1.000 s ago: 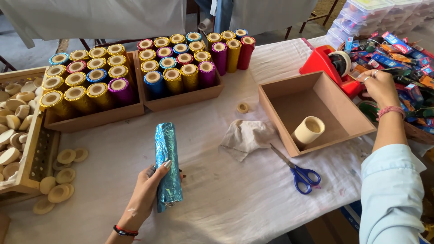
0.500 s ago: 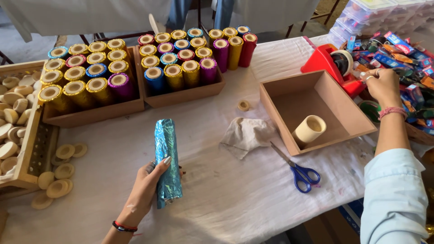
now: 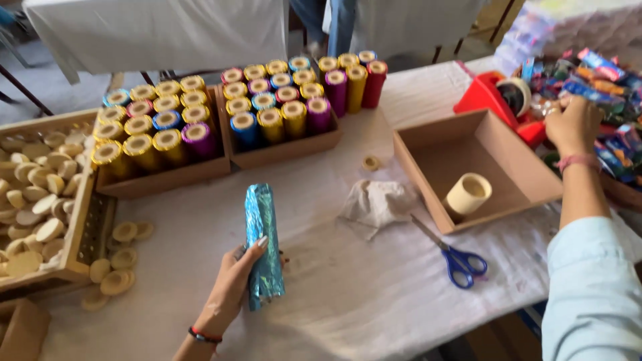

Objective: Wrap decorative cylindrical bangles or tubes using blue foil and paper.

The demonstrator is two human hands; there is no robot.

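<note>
Blue foil-wrapped tube (image 3: 262, 244) lies lengthwise on the white cloth-covered table (image 3: 361, 301), near its front edge, with the left hand (image 3: 235, 284) grasping its lower half, thumb over the crinkled wrap. Largest around it are two shallow cardboard trays: the left tray (image 3: 167, 177) and the middle tray (image 3: 287, 150) stand side by side behind the tube, each packed with upright foil tubes (image 3: 267, 107) in gold, blue, magenta and red with round paper caps. To the far left a wooden crate (image 3: 80, 234) holds pale round discs (image 3: 33, 200), and more discs (image 3: 117, 267) lie loose on the cloth just beside it. To the right an open cardboard box (image 3: 428, 150) contains one cream paper roll (image 3: 468, 194). Behind it sits a red tape dispenser (image 3: 485, 97) next to a heap of colourful small packets (image 3: 602, 87), where the right hand (image 3: 572, 124) is clenched over something too hidden to tell. A crumpled grey rag (image 3: 378, 204) and blue-handled scissors (image 3: 458, 257) lie between box and tube.
</note>
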